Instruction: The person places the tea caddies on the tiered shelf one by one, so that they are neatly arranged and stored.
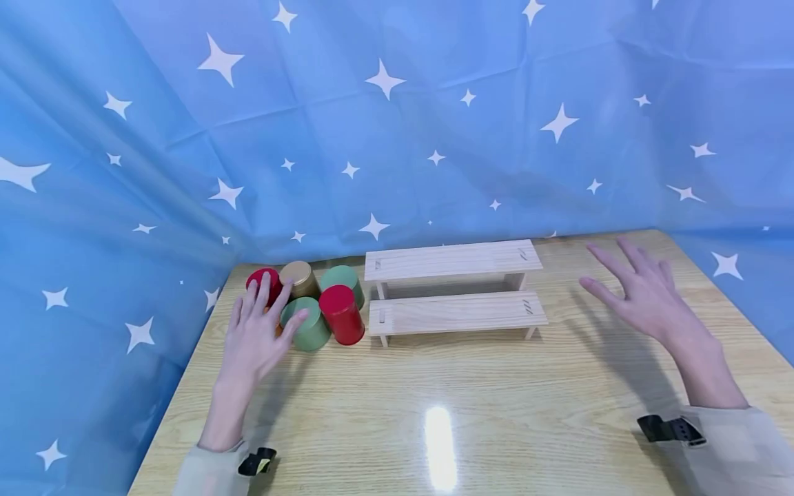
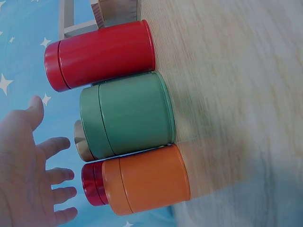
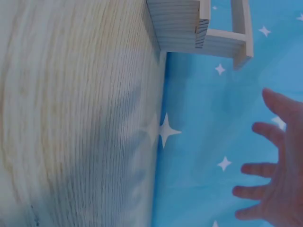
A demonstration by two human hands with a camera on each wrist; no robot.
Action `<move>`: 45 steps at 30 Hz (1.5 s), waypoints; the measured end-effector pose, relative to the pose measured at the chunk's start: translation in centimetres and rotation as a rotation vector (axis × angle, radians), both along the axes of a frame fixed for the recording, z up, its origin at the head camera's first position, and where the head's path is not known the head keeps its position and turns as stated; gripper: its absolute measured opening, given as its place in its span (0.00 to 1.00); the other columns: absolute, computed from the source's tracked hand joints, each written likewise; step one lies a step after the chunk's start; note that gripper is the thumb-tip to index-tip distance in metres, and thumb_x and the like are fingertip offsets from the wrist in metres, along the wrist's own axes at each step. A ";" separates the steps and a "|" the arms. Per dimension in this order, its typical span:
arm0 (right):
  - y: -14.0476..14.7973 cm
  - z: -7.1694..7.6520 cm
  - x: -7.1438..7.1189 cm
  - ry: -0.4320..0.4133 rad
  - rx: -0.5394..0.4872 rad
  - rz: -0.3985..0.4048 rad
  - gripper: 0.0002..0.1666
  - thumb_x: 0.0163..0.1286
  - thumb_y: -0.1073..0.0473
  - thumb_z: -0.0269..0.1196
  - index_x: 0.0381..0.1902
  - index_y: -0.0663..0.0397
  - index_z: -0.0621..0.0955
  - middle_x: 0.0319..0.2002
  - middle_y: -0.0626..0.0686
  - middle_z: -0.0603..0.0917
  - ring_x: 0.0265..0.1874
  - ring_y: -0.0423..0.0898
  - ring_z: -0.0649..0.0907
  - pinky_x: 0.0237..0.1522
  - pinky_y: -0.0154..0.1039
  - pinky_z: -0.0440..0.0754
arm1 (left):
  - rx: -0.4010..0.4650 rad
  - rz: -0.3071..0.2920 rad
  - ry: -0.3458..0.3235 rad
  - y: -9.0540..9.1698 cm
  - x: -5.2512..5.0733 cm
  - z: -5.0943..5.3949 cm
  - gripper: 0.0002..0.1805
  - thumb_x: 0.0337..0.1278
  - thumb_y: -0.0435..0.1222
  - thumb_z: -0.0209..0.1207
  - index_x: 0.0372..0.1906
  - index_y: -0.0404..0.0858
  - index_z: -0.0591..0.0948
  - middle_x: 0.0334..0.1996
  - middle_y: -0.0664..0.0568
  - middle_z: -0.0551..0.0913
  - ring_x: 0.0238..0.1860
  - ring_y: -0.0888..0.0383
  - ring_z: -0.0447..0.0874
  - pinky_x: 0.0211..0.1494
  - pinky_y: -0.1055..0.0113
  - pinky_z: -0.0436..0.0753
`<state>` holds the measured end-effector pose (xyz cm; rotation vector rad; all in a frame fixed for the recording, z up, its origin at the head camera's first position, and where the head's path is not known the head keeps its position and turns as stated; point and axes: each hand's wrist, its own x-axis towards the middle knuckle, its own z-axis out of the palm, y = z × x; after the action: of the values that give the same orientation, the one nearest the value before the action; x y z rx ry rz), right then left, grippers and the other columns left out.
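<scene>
My left hand (image 1: 251,344) hovers with spread fingers at the near left side of several cylindrical canisters, holding nothing. In front stand a red canister (image 1: 343,317), a green canister (image 1: 311,332) and an orange canister (image 2: 154,178), which the hand mostly hides in the head view. Behind them are a gold canister (image 1: 298,274), a second green canister (image 1: 340,277) and a second red canister (image 1: 262,276), partly covered by the fingers. Off to the right, my right hand (image 1: 654,300) hangs above the table with fingers apart, touching nothing. A two-tier wooden shelf (image 1: 457,313) stands between the hands.
The wood-grain table (image 1: 372,413) carries everything, and a bright light reflection lies near its front. A blue cloth with white stars (image 1: 434,124) hangs behind and along the sides. The front red canister stands close to the shelf's left end.
</scene>
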<state>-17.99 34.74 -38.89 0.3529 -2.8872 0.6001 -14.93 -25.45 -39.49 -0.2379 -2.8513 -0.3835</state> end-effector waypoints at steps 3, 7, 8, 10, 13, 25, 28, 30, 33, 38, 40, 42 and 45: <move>-0.1 0.0 0.1 -0.002 -0.033 0.017 0.41 0.77 0.43 0.55 0.81 0.44 0.55 0.77 0.73 0.44 0.74 0.76 0.45 0.67 0.74 0.26 | 0.023 0.012 -0.015 -0.3 0.2 -0.1 0.40 0.71 0.63 0.46 0.79 0.46 0.61 0.79 0.35 0.50 0.78 0.34 0.43 0.75 0.35 0.47; -0.3 -0.1 0.1 -0.021 -0.088 0.030 0.41 0.78 0.45 0.55 0.81 0.46 0.55 0.77 0.75 0.44 0.72 0.79 0.47 0.67 0.76 0.31 | 0.060 0.023 -0.018 -0.6 0.3 -0.2 0.40 0.72 0.63 0.46 0.80 0.47 0.60 0.79 0.35 0.49 0.78 0.34 0.43 0.75 0.35 0.48; -0.4 -0.1 0.1 -0.032 -0.105 0.029 0.41 0.78 0.46 0.55 0.81 0.46 0.54 0.76 0.75 0.44 0.71 0.80 0.48 0.66 0.78 0.35 | 0.071 0.024 -0.016 -0.7 0.4 -0.3 0.40 0.72 0.62 0.47 0.80 0.48 0.60 0.79 0.35 0.49 0.78 0.34 0.44 0.74 0.34 0.48; -0.7 -0.1 0.1 -0.059 -0.132 0.026 0.42 0.78 0.46 0.55 0.82 0.47 0.52 0.76 0.76 0.43 0.70 0.82 0.49 0.63 0.81 0.42 | 0.090 0.028 -0.012 -0.9 0.4 -0.4 0.39 0.72 0.62 0.47 0.80 0.49 0.60 0.79 0.34 0.48 0.78 0.33 0.45 0.73 0.33 0.49; -1.0 -0.2 0.1 -0.087 -0.167 0.025 0.43 0.78 0.46 0.54 0.82 0.45 0.49 0.77 0.75 0.43 0.71 0.81 0.49 0.58 0.83 0.48 | 0.117 0.035 -0.005 -1.2 0.5 -0.5 0.39 0.71 0.61 0.49 0.79 0.48 0.61 0.79 0.33 0.49 0.77 0.33 0.47 0.72 0.32 0.51; -2.2 -1.3 0.0 -0.113 -0.263 0.075 0.45 0.79 0.50 0.55 0.82 0.55 0.47 0.71 0.78 0.56 0.59 0.79 0.70 0.52 0.77 0.66 | 0.178 0.057 0.020 -2.5 0.8 -1.3 0.41 0.70 0.52 0.55 0.78 0.35 0.59 0.74 0.28 0.56 0.71 0.29 0.57 0.66 0.27 0.60; -2.5 -1.5 0.0 -0.140 -0.303 0.098 0.45 0.79 0.51 0.55 0.81 0.58 0.46 0.69 0.80 0.59 0.56 0.80 0.73 0.52 0.76 0.68 | 0.188 0.057 0.018 -2.7 0.9 -1.6 0.41 0.68 0.49 0.56 0.78 0.34 0.58 0.73 0.27 0.57 0.70 0.28 0.58 0.65 0.28 0.61; -2.8 -1.7 0.0 -0.158 -0.320 0.106 0.44 0.79 0.52 0.55 0.81 0.60 0.47 0.68 0.81 0.60 0.55 0.79 0.75 0.53 0.75 0.70 | 0.198 0.060 0.007 -2.9 1.0 -1.8 0.41 0.67 0.46 0.57 0.78 0.34 0.57 0.73 0.28 0.58 0.70 0.28 0.59 0.64 0.27 0.62; -3.1 -1.8 0.1 -0.190 -0.331 0.105 0.43 0.80 0.51 0.54 0.80 0.61 0.49 0.66 0.79 0.65 0.55 0.77 0.77 0.53 0.72 0.73 | 0.212 0.065 -0.020 -3.0 1.1 -2.0 0.43 0.66 0.44 0.58 0.79 0.34 0.54 0.73 0.28 0.58 0.68 0.27 0.61 0.63 0.27 0.64; -3.5 -2.0 0.0 -0.257 -0.335 0.100 0.40 0.80 0.49 0.54 0.79 0.61 0.54 0.62 0.73 0.73 0.54 0.70 0.80 0.50 0.57 0.80 | 0.252 0.094 -0.071 -3.2 1.2 -2.3 0.47 0.63 0.43 0.60 0.79 0.31 0.49 0.74 0.29 0.56 0.69 0.28 0.61 0.64 0.28 0.65; -3.7 -2.1 -0.1 -0.275 -0.339 0.108 0.40 0.79 0.48 0.55 0.79 0.61 0.56 0.60 0.71 0.75 0.53 0.67 0.82 0.47 0.48 0.81 | 0.267 0.106 -0.090 -3.3 1.3 -2.3 0.48 0.63 0.42 0.61 0.79 0.29 0.48 0.74 0.29 0.55 0.69 0.28 0.60 0.64 0.29 0.65; -4.0 -2.2 -0.1 -0.288 -0.349 0.118 0.39 0.79 0.48 0.55 0.78 0.61 0.57 0.58 0.69 0.77 0.51 0.64 0.83 0.45 0.42 0.81 | 0.276 0.112 -0.110 -3.5 1.3 -2.4 0.49 0.63 0.42 0.61 0.78 0.27 0.48 0.74 0.28 0.55 0.69 0.28 0.60 0.65 0.30 0.65; -4.6 -2.3 -0.2 -0.301 -0.375 0.138 0.38 0.79 0.48 0.55 0.77 0.61 0.58 0.55 0.67 0.79 0.48 0.59 0.85 0.43 0.39 0.81 | 0.289 0.114 -0.134 -3.6 1.3 -2.5 0.49 0.63 0.41 0.62 0.77 0.25 0.48 0.74 0.27 0.54 0.68 0.28 0.60 0.65 0.30 0.66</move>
<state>-18.14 30.17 -41.21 0.4387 -2.9456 1.2952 -13.67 -29.05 -41.99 0.0057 -2.8723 -0.8054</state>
